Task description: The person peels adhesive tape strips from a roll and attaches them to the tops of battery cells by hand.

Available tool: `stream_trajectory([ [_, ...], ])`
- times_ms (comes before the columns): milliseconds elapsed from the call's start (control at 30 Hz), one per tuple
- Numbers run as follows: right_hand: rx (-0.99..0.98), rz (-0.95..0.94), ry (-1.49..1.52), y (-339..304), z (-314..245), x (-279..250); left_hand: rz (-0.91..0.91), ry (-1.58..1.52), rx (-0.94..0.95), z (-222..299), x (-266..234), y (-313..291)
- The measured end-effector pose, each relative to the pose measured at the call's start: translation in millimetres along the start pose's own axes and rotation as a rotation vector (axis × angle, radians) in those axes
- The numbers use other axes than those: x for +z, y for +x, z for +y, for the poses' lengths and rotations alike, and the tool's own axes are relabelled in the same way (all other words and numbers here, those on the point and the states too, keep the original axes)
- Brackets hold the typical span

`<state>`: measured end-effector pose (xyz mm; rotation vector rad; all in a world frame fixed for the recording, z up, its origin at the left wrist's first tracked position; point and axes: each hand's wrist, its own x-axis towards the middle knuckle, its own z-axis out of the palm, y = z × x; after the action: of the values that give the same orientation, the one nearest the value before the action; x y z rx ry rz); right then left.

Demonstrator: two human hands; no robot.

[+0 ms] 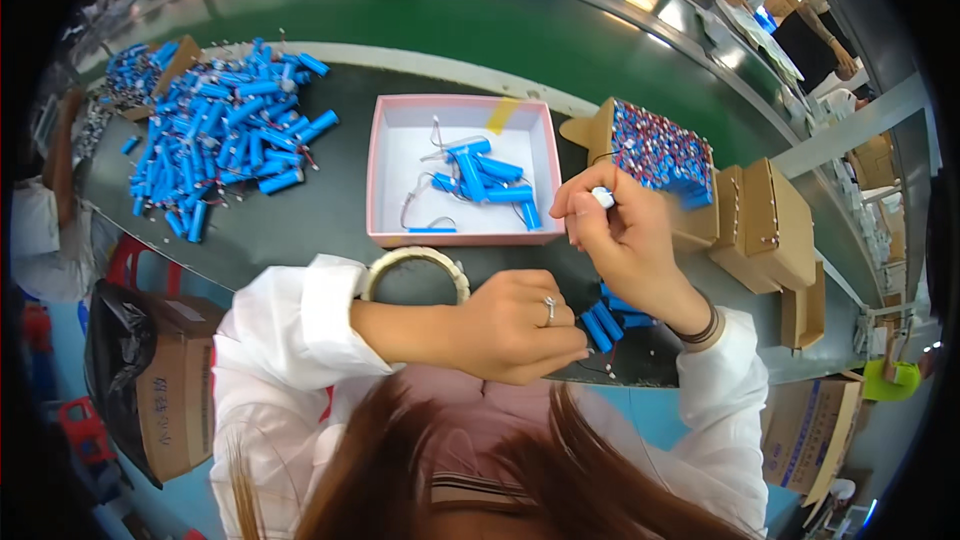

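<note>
My right hand (630, 245) is raised beside the right wall of a pink-rimmed white box (400, 155), fingers closed around a small white piece (603, 196). Most of that piece is hidden by the fingers. My left hand (520, 328) is closed in front of the box, its fingers curled under. Anything inside it is out of sight. Several blue cylindrical batteries (485, 180) with thin wires lie in the box. More blue batteries (602, 325) rest on the table between my two hands. A cream ring (418, 258), like a tape roll, lies near my left wrist.
A large heap of wired blue batteries (225, 130) covers the table's left side. At the right stands a cardboard box (600, 130) packed with upright batteries, with empty-looking cartons (765, 225) beside it. A green belt (430, 20) runs behind. Other people work at both sides.
</note>
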<state>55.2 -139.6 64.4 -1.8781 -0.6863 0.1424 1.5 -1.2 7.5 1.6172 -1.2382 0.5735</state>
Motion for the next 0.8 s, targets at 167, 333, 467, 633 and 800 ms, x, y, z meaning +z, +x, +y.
stream_trajectory([
  [167, -0.169, -0.036, -0.261, 27, 1, 18, 0.015, 0.017, -0.005, 6, -7, 0],
  [333, -0.339, -0.062, -0.415, 45, 12, 29, -0.006, 0.007, 0.007, 9, 1, 1],
  [467, -0.473, 0.008, -0.518, 47, 13, 24, -0.001, -0.044, -0.057, 13, 2, 4],
  [633, -0.374, 0.083, -0.459, 17, -11, 14, 0.089, -0.293, -0.323, 14, -3, 3],
  [800, -0.048, -0.147, -0.554, -38, -13, -32, 0.105, -0.510, -0.514, 10, -5, 10],
])
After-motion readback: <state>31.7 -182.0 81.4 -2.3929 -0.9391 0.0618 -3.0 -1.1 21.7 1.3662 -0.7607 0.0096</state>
